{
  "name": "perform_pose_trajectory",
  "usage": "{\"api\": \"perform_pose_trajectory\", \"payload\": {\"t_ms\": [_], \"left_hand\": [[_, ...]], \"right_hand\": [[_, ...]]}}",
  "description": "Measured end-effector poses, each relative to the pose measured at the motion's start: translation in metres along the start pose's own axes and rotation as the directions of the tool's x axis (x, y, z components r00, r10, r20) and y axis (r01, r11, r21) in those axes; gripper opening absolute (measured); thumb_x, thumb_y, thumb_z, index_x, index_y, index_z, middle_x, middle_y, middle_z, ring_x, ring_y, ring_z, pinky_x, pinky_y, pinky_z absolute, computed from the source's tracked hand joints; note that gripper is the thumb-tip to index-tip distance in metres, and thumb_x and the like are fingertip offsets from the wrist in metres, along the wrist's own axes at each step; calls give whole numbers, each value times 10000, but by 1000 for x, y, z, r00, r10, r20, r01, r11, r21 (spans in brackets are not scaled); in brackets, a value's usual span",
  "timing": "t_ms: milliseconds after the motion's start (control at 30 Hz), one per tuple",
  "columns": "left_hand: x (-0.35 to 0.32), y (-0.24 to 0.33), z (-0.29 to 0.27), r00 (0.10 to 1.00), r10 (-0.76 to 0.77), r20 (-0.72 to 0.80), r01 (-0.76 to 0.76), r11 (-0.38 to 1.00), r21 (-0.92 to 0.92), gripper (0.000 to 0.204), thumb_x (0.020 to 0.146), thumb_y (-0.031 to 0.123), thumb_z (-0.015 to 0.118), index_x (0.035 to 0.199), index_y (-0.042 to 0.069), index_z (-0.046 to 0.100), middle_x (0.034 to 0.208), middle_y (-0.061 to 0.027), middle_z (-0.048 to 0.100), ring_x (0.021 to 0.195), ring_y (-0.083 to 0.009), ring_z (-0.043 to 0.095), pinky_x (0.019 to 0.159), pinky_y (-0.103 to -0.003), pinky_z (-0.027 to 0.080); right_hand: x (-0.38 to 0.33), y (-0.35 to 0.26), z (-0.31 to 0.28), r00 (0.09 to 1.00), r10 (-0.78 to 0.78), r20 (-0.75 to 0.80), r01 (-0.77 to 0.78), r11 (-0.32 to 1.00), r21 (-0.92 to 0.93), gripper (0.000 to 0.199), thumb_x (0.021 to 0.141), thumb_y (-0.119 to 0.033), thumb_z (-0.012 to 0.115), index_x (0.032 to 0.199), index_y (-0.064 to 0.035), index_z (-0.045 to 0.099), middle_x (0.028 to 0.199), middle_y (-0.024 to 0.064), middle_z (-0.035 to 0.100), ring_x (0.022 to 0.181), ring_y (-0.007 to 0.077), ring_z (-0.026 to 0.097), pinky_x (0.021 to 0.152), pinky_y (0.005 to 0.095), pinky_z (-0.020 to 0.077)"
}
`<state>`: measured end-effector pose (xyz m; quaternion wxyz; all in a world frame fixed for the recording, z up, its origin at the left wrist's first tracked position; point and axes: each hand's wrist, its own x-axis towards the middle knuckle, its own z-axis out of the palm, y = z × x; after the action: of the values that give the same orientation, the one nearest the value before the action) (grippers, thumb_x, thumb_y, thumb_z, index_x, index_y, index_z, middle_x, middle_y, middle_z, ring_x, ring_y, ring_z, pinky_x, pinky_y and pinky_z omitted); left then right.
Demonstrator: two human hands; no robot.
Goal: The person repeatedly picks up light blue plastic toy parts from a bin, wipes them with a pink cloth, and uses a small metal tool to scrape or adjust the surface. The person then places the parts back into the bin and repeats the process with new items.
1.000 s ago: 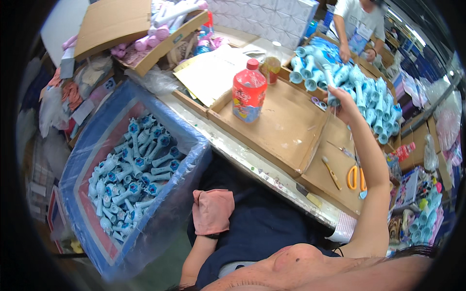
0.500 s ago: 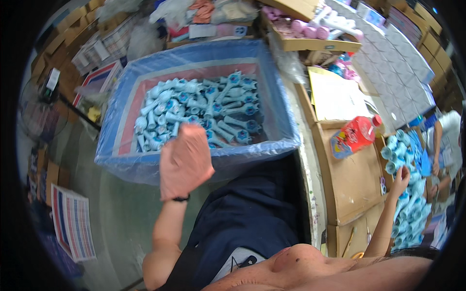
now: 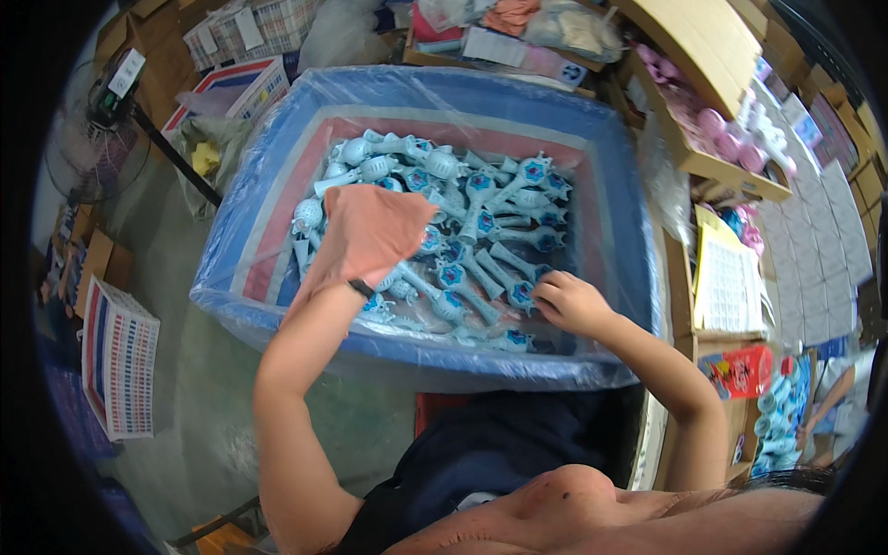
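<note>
Evidently, bin point(image 3: 453, 91): a blue-walled container with a clear plastic liner is reached into by both hands; the step in hand is judged to be the picking out of pieces.
Heap of light-blue pieces point(image 3: 470, 225): flared, round-headed pieces are jumbled across the bin's floor; for the next move, one piece would need to be freed by its shaft without its neighbours being snagged.
Left hand point(image 3: 356, 245): held over the bin's left part, above the heap; it is covered by a salmon cloth point(image 3: 388, 215), so whether anything is gripped beneath cannot be told.
Right hand point(image 3: 572, 303): bare, placed inside the bin's near-right part with fingers curled; whether they are closed on anything cannot be told.
Nearest piece point(image 3: 520, 295): its blue-flowered head is found just left of the right fingertips, in the bin's near-right part; contact seems likely but is not clearly shown.
</note>
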<state>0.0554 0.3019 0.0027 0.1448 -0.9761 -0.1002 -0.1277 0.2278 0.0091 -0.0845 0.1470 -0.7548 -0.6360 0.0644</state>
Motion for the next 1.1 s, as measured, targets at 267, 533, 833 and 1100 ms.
{"api": "perform_pose_trajectory", "payload": {"t_ms": [267,533,833,1100], "left_hand": [[15,-5,-36,966,98,239,-73,991,-111,242,675,332,732,593,171,570,492,25,406,422,-153,446,400,-355,179],[3,-6,-20,971,128,203,-97,983,-155,220,621,312,712,563,175,551,497,11,387,420,-161,412,419,-365,154],[-1,13,-42,981,163,-105,-177,974,-140,227,588,308,690,516,179,518,492,-6,359,411,-175,365,439,-385,125],[-49,163,-81,967,106,232,249,-596,-763,346,881,399,638,1008,83,576,925,-73,592,842,-232,603,811,-409,500]], "right_hand": [[188,71,195,890,424,165,-404,904,-143,450,929,-435,595,1337,-251,547,1167,214,602,1032,399,627,886,477,521],[219,111,184,720,678,149,-674,631,385,471,983,-469,466,1237,-106,627,1172,210,669,1121,426,601,949,474,487],[44,-33,-64,905,350,241,-194,-163,967,823,851,-238,693,1522,-55,253,1171,174,610,1070,289,634,892,437,540],[-107,-176,-9,718,664,209,-647,524,554,460,829,-297,770,1065,19,534,768,152,648,688,255,677,643,394,538]]}}
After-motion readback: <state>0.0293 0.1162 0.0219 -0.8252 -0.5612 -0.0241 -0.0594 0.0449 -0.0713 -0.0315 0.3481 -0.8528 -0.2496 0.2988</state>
